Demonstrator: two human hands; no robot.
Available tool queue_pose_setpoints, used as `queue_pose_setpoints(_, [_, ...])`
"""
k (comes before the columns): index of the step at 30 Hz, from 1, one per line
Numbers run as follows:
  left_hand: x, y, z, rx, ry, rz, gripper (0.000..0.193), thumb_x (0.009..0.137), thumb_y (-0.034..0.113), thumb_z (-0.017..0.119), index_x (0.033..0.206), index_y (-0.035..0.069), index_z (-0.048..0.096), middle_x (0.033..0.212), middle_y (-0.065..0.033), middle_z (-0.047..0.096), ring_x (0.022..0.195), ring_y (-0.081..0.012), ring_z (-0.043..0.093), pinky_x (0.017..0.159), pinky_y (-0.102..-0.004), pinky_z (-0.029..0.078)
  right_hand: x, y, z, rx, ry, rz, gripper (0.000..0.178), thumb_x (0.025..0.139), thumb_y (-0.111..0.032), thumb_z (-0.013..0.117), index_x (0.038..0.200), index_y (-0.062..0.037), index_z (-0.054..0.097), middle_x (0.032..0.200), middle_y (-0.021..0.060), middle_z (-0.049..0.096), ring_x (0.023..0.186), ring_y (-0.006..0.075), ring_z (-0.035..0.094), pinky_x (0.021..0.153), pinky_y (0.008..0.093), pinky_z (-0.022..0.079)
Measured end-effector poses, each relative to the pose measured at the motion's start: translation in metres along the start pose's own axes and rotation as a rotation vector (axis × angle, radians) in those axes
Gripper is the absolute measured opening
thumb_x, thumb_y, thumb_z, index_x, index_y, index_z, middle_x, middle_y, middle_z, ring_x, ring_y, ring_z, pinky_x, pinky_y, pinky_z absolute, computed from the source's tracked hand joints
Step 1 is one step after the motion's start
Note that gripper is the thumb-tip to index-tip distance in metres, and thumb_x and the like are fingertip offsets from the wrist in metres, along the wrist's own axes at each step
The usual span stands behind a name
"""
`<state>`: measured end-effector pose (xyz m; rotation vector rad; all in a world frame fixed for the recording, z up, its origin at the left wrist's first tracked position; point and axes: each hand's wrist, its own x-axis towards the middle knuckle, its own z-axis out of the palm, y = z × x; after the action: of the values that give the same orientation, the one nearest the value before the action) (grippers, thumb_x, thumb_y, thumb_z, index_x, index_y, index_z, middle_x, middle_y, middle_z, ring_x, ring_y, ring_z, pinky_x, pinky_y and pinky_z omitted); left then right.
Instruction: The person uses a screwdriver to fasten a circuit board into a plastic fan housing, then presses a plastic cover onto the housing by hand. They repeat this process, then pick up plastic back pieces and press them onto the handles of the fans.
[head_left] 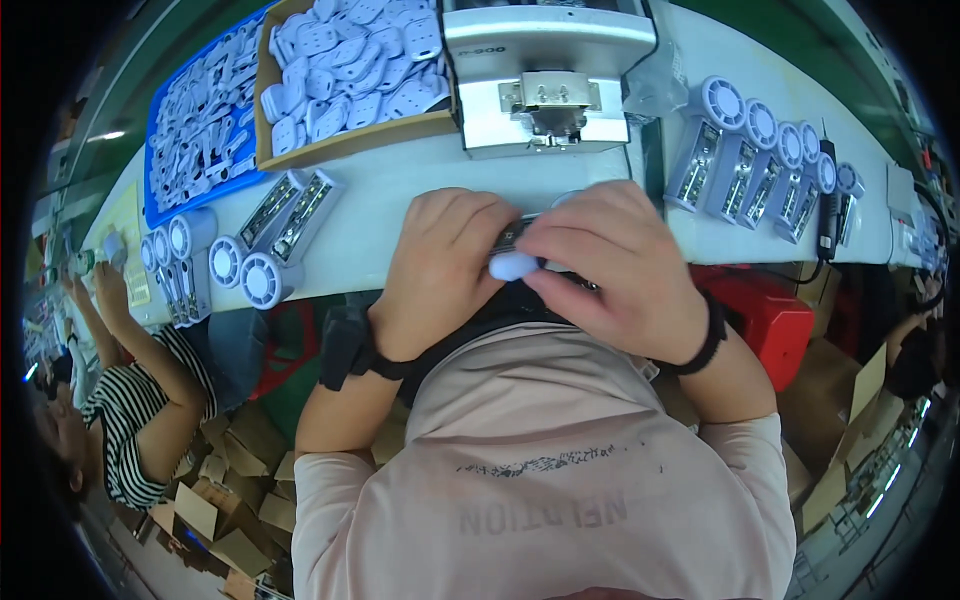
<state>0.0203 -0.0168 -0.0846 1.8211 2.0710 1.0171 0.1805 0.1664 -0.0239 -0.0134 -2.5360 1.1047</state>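
Curled left hand (pixel 445 265) beside curled right hand (pixel 630 275)

Pale lilac part (pixel 513 266), blue tray (pixel 205 194), red stool (pixel 778 325), black-and-white striped top (pixel 135 425), pinkish-beige shirt (pixel 540 520)

Smooth plastic part (pixel 513 266), shiny metal machine (pixel 550 58), matt cardboard box (pixel 360 139), wrinkled cloth shirt (pixel 550 540).

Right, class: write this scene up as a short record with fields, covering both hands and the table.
Left hand: holds a device, mostly hidden
Right hand: at the same device, grip unclear
Ahead: metal machine
Left of machine: box of white parts; beyond, blue tray of smaller white pieces
Near left edge: fans
Right: more fans, black tool
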Motion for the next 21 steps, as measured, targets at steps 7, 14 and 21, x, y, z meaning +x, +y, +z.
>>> queue_pose_setpoints(7, [-0.008,0.002,-0.027,-0.17,0.081,-0.15,0.052,0.082,0.02,0.091,0.128,0.006,0.071,0.125,-0.0126,0.07,0.11,-0.0356,0.065,0.099,-0.0481,0.049,0.001,0.015,0.018,-0.196,-0.119,0.024,0.031,0.082,-0.006,0.087,0.111,-0.006,0.075,0.112,0.0098,0.073,0.108,0.0328,0.07,0.092,0.0449,0.055])
queue_pose_setpoints(14, [-0.005,-0.005,-0.013,-0.037,0.073,0.018,0.033,0.083,0.018,0.089,0.112,0.008,0.078,0.115,-0.0058,0.073,0.105,-0.0298,0.067,0.093,-0.0447,0.051,0.003,0.021,0.014,-0.175,-0.185,-0.014,0.028,0.084,-0.007,0.087,0.108,-0.0037,0.074,0.111,0.0101,0.071,0.104,0.0329,0.071,0.09,0.0446,0.057])
queue_pose_setpoints(21, [-0.001,-0.009,-0.01,-0.009,0.076,0.049,0.026,0.083,0.014,0.089,0.106,0.007,0.079,0.113,-0.004,0.075,0.1,-0.0275,0.068,0.087,-0.0418,0.054,0.005,0.025,0.014,-0.15,-0.212,-0.012,0.028,0.082,-0.006,0.087,0.107,-0.0034,0.074,0.11,0.0101,0.071,0.102,0.033,0.071,0.089,0.0444,0.058])
